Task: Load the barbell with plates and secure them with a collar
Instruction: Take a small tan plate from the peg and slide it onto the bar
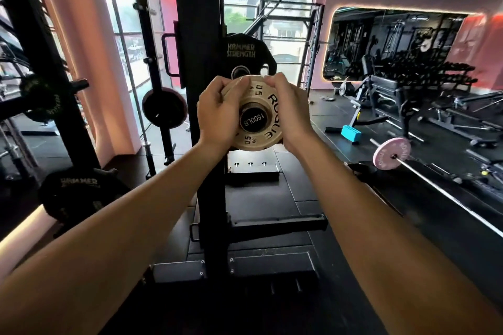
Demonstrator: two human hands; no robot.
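Backlit by windows [130,22] — foreground dim, edges bowed, slight softness.

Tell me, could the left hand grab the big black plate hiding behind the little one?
Probably not right now. The left hand grips the small plate, which sits in front of the black plate on the same bar.

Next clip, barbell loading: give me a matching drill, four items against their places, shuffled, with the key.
Items:
1. small tan plate
2. pink plate
3. blue block
4. black Hammer Strength plate

Places:
A. on the floor beside a bench, right of centre
B. on the bar end, gripped by the left hand and right hand
C. behind the tan plate, by the rack upright
D. on a bar low at the right

Pairs: 1-B, 2-D, 3-A, 4-C
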